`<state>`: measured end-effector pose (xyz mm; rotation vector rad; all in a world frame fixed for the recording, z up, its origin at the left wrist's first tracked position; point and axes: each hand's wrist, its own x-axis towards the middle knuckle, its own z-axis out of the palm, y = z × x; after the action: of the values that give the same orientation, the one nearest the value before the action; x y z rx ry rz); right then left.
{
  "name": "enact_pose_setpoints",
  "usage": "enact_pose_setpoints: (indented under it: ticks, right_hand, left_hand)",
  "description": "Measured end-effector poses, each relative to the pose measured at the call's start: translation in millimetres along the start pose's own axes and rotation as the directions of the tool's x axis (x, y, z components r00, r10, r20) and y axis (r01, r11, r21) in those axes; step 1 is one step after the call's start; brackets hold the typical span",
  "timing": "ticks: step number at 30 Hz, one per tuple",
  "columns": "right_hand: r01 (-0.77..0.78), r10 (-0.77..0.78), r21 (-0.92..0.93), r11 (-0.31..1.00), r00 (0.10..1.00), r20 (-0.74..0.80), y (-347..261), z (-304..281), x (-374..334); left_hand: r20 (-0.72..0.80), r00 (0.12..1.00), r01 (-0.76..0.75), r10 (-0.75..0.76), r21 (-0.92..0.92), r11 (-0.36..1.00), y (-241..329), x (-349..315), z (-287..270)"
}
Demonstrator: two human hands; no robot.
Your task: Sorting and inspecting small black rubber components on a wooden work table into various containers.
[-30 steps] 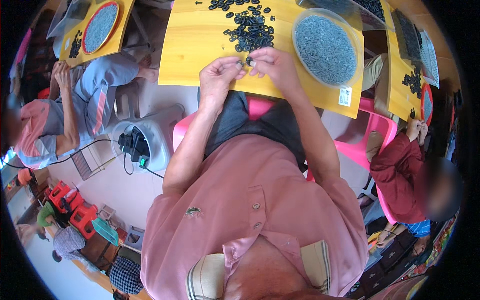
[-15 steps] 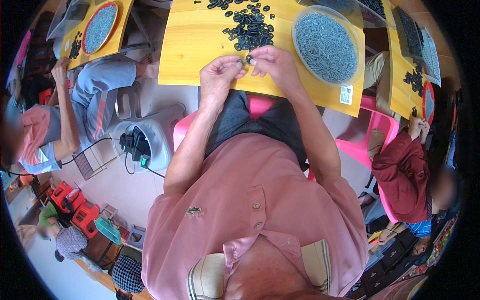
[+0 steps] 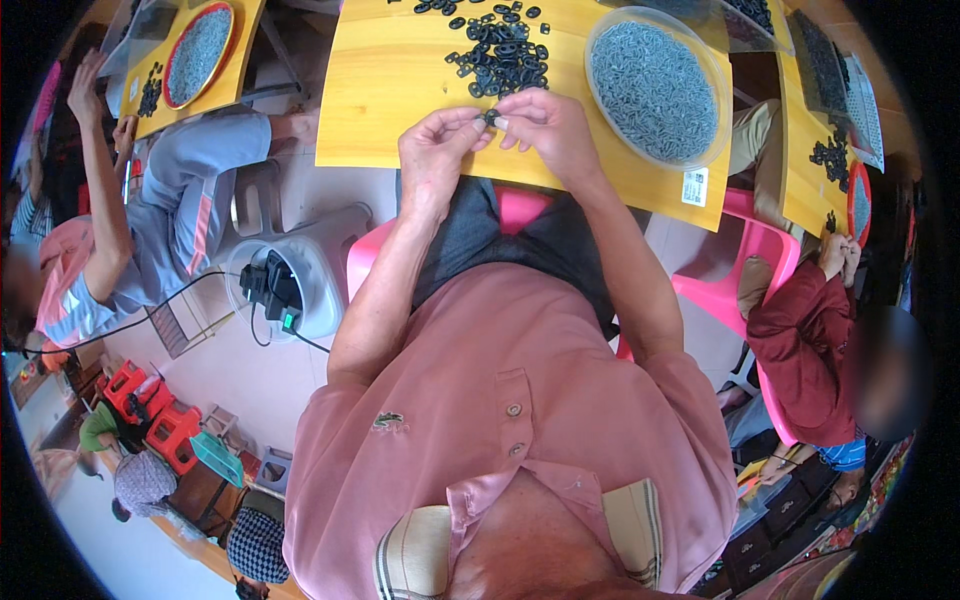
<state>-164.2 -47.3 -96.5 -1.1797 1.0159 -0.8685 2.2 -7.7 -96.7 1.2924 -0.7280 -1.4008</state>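
1. Nearest, the left hand and right hand meet over the near edge of the yellow surface. Both are pinched narrow on one small black ring held between their fingertips.
2. The ring sits above the surface's near edge, so a loosened pinch would likely send it into the lap or onto the floor. It is small enough to be hard to find there.
3. Just beyond the hands lies a loose pile of black rings, uncontained on the surface. A sweeping wrist could scatter them.
4. Right of the pile stands a clear round tub, nearly full of small grey pieces; the right forearm passes near its rim and could nudge it.
5. Far left, a red-rimmed dish on another surface holds similar grey pieces.
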Motion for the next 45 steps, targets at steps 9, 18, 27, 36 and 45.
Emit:
enact_pose_setpoints:
  ticks: [9,18,27,36,45]
  right_hand:
    - [-0.015,0.015,-0.021,1.0,1.0,0.01,1.1,-1.8,-0.3]
    - [0.004,-0.004,-0.015,1.0,1.0,-0.006,-1.4,-0.1,-1.5]
    - [0.035,-0.036,-0.02,0.999,0.999,-0.031,-0.5,0.0,-3.1]
    - [0.034,-0.035,-0.025,0.999,0.999,-0.023,-1.8,1.2,-3.9]
    - [0.046,-0.047,-0.022,0.999,0.999,-0.007,1.0,1.2,-4.4]
  left_hand:
    - [0.007,0.999,0.034,-0.034,0.0,0.999,4.4,-0.6,-0.3]
    - [0.02,1.0,0.023,-0.024,0.006,1.0,5.5,-2.2,2.3]
    - [0.005,1.0,0.01,-0.01,-0.001,1.0,4.5,-2.3,1.8]
    - [-0.027,0.999,0.021,-0.022,-0.03,0.999,1.6,-7.2,-0.7]
    - [-0.024,0.999,0.036,-0.039,-0.139,0.99,3.3,-4.3,-1.4]
